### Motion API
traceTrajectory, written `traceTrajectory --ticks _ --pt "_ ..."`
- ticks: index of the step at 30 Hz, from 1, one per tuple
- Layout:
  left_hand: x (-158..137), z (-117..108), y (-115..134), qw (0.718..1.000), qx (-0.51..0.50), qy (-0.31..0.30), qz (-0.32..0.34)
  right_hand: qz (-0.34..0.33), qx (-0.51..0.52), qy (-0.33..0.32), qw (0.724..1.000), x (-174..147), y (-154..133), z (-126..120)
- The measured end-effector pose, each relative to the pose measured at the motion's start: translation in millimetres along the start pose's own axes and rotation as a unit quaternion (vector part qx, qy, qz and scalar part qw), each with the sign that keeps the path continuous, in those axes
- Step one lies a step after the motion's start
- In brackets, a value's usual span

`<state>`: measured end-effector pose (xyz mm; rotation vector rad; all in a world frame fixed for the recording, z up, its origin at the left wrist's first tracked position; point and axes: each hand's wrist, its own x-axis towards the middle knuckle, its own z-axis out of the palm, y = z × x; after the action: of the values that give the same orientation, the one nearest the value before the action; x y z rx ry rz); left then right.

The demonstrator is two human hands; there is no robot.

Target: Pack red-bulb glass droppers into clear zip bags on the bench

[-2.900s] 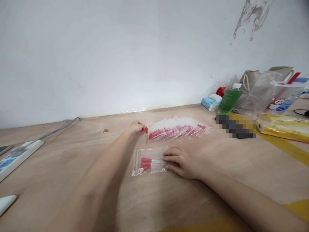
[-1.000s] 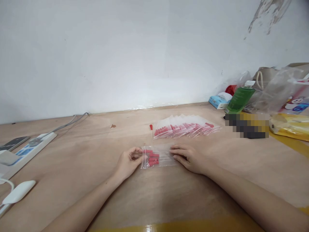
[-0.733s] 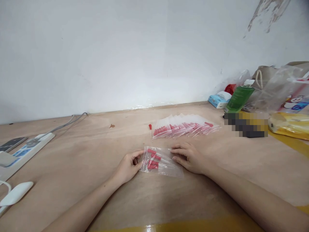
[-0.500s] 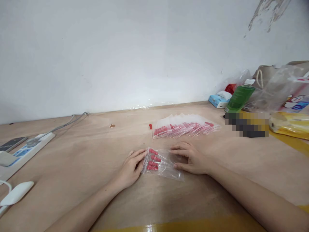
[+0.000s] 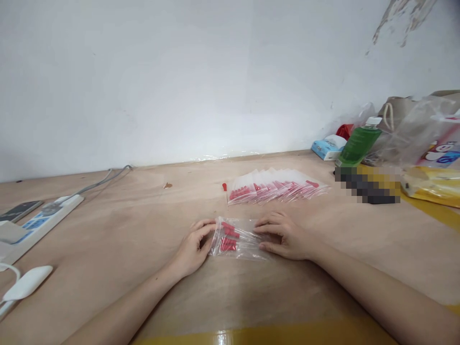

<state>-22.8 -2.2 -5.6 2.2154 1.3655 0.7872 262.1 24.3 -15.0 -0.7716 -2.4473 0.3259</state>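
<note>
Clear plastic, caught right between the two hands: the zip-lock bag [image 5: 247, 252] lay on the table [image 5: 237, 292], its long axis running from the left fingers across to the right ones, zip strip at the left! The left hand [image 5: 196, 247], nearer the bulbs, curled with fingertips at that edge; whether they pinched it, you couldn't tell. The right hand [image 5: 285, 237] spread loosely over the opposite end, gripping nothing. Inside, red-bulbed droppers [image 5: 229, 245] aimed their stems at the right fingers. Beyond the left fingertips, a loose dropper [image 5: 224, 187] lay beside fanned bags [image 5: 276, 187]. Glare swallowed the stem tips, the right fingers hid a corner, and the overlapping bulbs defied counting.
</note>
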Motion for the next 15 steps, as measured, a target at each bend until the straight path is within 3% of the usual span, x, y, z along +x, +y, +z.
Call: traceTrajectory --ticks 5,12,15 --pt "0 -2 5 0.999 0.018 -0.029 0.040 -0.008 -0.006 0.007 1.000 -1 2 4" --pt "-4 4 -8 0.998 0.012 0.051 -0.014 -0.014 -0.044 0.028 0.999 0 -2 1" --pt "-4 3 -10 0.998 0.042 0.049 -0.014 -0.012 -0.039 0.007 0.999 1 -3 -2"
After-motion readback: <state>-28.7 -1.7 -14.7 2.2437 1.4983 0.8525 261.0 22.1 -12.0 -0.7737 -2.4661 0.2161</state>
